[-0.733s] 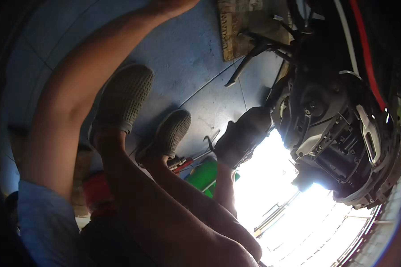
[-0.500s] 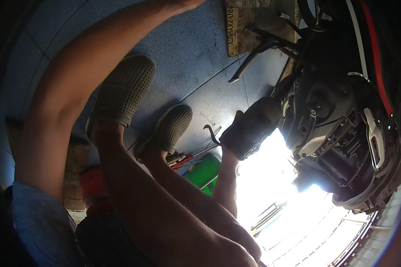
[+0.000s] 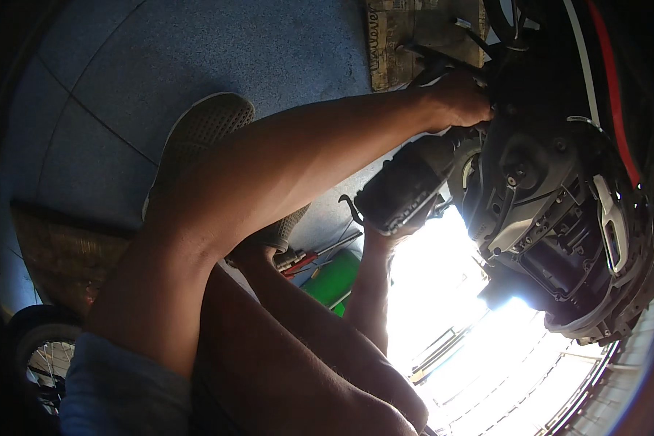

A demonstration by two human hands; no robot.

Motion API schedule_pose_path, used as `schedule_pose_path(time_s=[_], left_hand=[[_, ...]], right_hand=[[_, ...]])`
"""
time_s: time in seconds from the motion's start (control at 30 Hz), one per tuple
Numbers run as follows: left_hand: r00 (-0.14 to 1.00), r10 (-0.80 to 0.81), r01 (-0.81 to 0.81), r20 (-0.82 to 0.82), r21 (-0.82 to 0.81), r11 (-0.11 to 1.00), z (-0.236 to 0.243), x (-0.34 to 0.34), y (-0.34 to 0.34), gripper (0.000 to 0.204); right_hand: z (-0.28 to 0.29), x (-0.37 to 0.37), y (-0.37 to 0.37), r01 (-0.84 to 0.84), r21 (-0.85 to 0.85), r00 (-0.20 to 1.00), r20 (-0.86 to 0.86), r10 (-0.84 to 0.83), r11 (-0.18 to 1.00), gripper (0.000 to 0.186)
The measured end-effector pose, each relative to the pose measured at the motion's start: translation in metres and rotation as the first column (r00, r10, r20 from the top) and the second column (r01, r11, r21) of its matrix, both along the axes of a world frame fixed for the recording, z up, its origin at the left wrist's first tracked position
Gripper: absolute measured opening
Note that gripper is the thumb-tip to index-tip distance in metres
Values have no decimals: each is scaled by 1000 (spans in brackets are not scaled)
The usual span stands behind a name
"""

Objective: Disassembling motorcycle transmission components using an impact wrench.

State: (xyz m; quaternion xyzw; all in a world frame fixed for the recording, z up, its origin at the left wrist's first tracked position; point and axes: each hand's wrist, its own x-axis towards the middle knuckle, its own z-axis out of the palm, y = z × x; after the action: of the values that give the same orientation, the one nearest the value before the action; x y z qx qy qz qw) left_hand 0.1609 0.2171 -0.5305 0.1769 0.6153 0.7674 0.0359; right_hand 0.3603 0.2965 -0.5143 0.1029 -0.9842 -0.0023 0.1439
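Observation:
My left arm stretches across the view, and my left hand [image 3: 459,100] is at the dark underside of a motorcycle [image 3: 519,174], its fingers curled there. What they hold, if anything, is hidden. Below it, my right hand [image 3: 403,231] grips a black cordless impact wrench [image 3: 403,185], whose front end points up and right at the motorcycle, close to my left hand. Where its tip meets the machine is too dark to make out. A curved dark hook [image 3: 352,209] sticks out beside the wrench. Exposed engine parts [image 3: 559,251] show on the right.
Cardboard [image 3: 392,43] lies on the blue-grey tiled floor [image 3: 291,51] at the top. My shoes [image 3: 203,134] and bare legs fill the middle. A green container [image 3: 334,280] and red-handled tools [image 3: 305,261] lie beyond my knee. A spoked wheel [image 3: 49,360] stands lower left; glare washes out the lower right.
My left hand has swung from the top edge down and right to the motorcycle. The impact wrench in my right hand has turned slightly and shifted a little; the motorcycle looks unmoved.

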Motion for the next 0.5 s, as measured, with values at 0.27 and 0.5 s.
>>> schedule_pose_path(time_s=[0.27, 0.5], left_hand=[[822, -320, 144, 472, 372, 917, 5, -12, -16, 39], [863, -411, 309, 295, 335, 890, -23, -18, -2, 31]], right_hand=[[-17, -11, -50, 282, -395, 959, 99, -265, 874, 77], [-22, -16, -49, 221, -386, 974, 47, -220, 896, 73]])
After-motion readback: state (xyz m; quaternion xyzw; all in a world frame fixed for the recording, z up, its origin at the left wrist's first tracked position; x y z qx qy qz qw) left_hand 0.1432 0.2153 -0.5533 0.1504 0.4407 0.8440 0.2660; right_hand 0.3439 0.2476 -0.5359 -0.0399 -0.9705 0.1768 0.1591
